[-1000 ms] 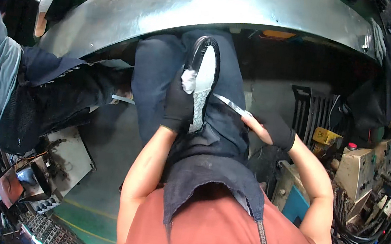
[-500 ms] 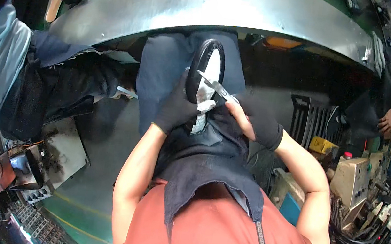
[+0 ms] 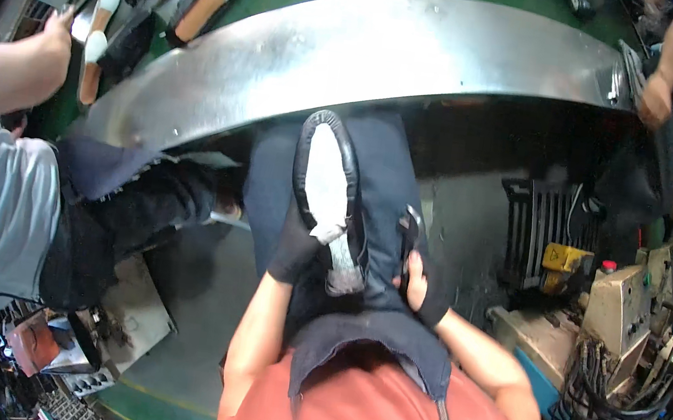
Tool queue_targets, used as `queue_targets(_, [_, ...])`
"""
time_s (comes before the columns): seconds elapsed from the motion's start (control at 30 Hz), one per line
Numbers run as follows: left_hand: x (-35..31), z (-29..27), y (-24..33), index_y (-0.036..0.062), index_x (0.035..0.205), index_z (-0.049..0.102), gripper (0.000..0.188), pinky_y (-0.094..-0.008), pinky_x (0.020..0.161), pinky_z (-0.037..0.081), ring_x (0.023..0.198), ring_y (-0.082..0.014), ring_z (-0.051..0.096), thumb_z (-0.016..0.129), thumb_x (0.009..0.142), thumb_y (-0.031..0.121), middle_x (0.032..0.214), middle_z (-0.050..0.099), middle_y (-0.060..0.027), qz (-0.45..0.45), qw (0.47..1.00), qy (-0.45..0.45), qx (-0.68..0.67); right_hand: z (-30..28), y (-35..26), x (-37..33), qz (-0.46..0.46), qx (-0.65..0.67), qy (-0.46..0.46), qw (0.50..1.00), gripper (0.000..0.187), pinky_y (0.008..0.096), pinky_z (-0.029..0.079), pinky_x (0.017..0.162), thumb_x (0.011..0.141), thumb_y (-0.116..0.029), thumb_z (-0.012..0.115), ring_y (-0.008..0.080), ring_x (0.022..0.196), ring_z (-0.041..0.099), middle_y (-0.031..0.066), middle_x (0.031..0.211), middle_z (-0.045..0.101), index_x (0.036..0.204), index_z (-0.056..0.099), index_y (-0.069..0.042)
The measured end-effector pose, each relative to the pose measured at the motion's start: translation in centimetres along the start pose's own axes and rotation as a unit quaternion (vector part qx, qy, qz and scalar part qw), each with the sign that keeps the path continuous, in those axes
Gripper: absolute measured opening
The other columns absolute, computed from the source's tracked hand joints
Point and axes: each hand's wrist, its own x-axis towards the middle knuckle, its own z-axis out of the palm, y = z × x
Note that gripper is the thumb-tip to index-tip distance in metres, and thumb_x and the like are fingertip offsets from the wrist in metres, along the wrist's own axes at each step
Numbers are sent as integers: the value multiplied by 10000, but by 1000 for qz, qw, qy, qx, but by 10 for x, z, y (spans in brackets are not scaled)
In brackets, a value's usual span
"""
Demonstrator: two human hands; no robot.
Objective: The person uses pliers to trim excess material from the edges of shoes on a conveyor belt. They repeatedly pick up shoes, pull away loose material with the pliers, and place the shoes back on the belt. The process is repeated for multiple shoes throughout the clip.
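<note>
A black shoe upper on a last (image 3: 304, 174) lies sole side up over my thighs, toe toward the bench. Its underside is a long white panel (image 3: 326, 177), with a crumpled white bit near the waist and a dull grey heel end. My left hand (image 3: 292, 247), in a black fingerless glove, grips the shoe from its left side near the heel; its fingers are partly hidden. To the right of the shoe, my right hand (image 3: 422, 289), gloved alike, holds a dark tool with a shiny metal head (image 3: 413, 217) against my thigh. Blur leaves the tool's kind unclear.
A curved metal bench edge (image 3: 357, 40) runs across ahead of me, with shoes (image 3: 207, 1) on the green surface at far left. Co-workers sit close on the left (image 3: 4, 211) and right (image 3: 656, 102). A machine box with a red button (image 3: 619, 303) stands at right.
My right hand has drawn back from the sole toward my right thigh; the silver blade seen over the sole is gone from there. The white panel is now uncovered, and the shoe's toe has shifted left.
</note>
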Motion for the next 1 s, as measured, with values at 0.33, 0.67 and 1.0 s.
queue_targets(0.33, [254,-32,170,5,1392,363,498,-324,1004,439,1196,-174,508,547,934,71,1296,511,-114,87,938,-151,-299,26,-26,93,95,-9,-61,994,531,294,440,485,988,-504,349,135,498,580,40,591,529,821,538,-37])
queue_targets(0.67, [365,-277,99,-41,1181,531,722,-399,938,433,1099,-378,549,796,683,409,1136,582,-247,195,766,206,576,35,-73,157,150,-69,-183,969,632,305,511,521,993,-491,335,179,513,620,95,558,593,736,604,21])
queue_targets(1.0, [410,-139,91,-44,1333,337,935,-414,965,400,1206,-370,464,726,667,485,1294,473,-266,37,795,320,514,43,-59,158,169,-4,-163,972,623,295,491,499,981,-494,370,154,484,597,93,539,582,732,602,28])
